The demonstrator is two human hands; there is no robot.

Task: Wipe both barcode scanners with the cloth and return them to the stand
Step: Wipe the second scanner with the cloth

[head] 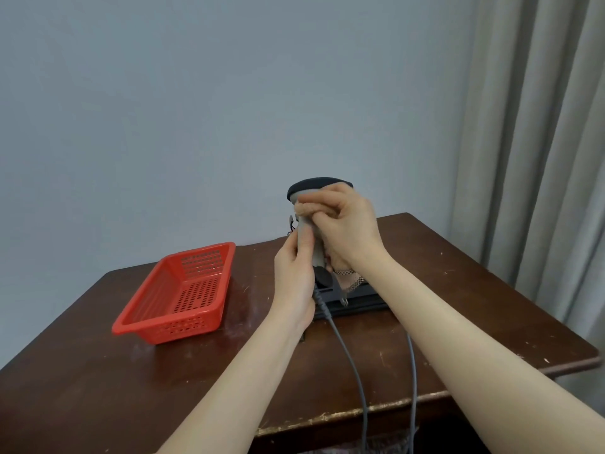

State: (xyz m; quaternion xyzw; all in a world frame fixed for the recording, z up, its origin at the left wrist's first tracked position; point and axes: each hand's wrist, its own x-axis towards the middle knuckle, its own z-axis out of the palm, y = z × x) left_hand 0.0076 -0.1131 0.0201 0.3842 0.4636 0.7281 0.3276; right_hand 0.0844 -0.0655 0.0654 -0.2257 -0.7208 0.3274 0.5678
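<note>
Head view. Left hand (pixel 296 270) wrapped round the lower part of the grey handle of a barcode scanner (pixel 311 237), held upright in the air, black head on top. Right hand (pixel 347 224) clenched on the cloth (pixel 352 280), pressing it to the scanner's neck, a checked corner hanging under the wrist. Just below, black stand (pixel 353 305) on the brown table (pixel 98 371). Two grey cables (pixel 342 348) running over the near table edge. Red basket (pixel 183 290) to the left, apart from the stand. Grey curtain (pixel 540 126) at the right.
</note>
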